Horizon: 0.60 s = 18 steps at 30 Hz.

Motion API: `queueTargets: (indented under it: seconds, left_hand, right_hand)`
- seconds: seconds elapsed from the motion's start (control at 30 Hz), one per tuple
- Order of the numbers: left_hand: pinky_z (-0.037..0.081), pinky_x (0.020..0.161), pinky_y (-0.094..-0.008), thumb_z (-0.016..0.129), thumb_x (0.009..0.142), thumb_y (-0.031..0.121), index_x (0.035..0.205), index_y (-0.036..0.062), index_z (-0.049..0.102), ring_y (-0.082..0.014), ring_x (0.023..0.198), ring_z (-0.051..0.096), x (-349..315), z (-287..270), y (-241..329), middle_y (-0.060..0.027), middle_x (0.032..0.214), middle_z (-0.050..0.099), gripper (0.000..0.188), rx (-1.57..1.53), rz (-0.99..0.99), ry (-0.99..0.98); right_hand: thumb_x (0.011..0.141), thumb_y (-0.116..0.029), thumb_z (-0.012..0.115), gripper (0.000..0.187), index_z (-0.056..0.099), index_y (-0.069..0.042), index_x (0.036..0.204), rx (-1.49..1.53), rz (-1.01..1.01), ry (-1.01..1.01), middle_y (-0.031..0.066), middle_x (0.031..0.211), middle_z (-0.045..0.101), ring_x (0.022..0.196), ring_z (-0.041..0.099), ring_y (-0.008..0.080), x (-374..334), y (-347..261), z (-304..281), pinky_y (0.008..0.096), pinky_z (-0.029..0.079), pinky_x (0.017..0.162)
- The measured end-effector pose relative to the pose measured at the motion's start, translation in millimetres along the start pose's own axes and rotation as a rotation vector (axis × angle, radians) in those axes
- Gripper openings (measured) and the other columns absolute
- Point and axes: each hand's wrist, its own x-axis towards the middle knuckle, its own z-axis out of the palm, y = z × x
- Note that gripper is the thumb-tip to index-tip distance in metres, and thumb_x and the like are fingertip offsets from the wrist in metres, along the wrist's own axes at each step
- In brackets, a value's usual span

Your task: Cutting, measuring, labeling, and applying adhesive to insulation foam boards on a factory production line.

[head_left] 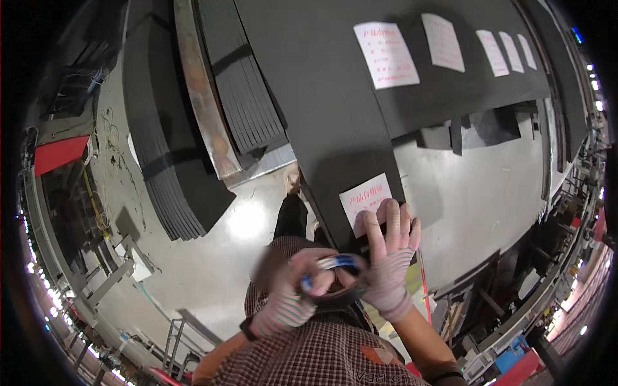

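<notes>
My left hand [293,293], in a striped glove with bare fingertips and partly smeared by motion, grips a ring-shaped roll of tape [346,260] with a blue and white core. Its fingers reach into the ring. My right hand [391,260], gloved alike, lies with fingers spread over the lower part of a white paper sheet [362,193] with red writing. That sheet rests on a dark grey board [341,154] close to my body. The roll is beside my right thumb, which is partly hidden.
Several more white sheets [386,55] lie on the boards farther off. Stacks of dark grey panels [248,103] stand to the left, with a metal beam [206,96] between them. Floor cables [112,154] and a red panel [61,154] are at far left.
</notes>
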Motion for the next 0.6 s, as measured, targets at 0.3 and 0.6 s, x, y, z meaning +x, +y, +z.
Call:
queueTargets:
  seconds: [0.3, 0.6]
  left_hand:
    - [0.051, 0.092, -0.0407, 0.061, 0.091, 0.042, 0.123, 0.0044, 0.050, -0.0279, 0.105, 0.061, 83, -11, -41, -0.0097, 0.122, 0.060, 0.051, 0.319, 0.207, 0.205]
    - [0.051, 0.094, -0.0325, 0.085, 0.067, -0.001, 0.137, 0.0043, 0.035, -0.0172, 0.112, 0.057, 79, 12, -27, -0.0073, 0.124, 0.056, 0.086, 0.668, 0.058, 0.147]
  right_hand:
    - [0.078, -0.029, 0.068, 0.028, 0.065, -0.017, 0.103, 0.026, -0.660, -0.441, 0.0001, 0.073, 0.059, 0.075, 0.063, 0.0201, 53, 19, -81, 0.0409, 0.050, 0.081]
    - [0.087, -0.023, 0.063, 0.012, 0.070, -0.014, 0.085, 0.040, -0.026, -0.620, 0.0055, 0.079, 0.068, 0.069, 0.065, 0.0263, 50, 217, 82, 0.0391, 0.052, 0.067]
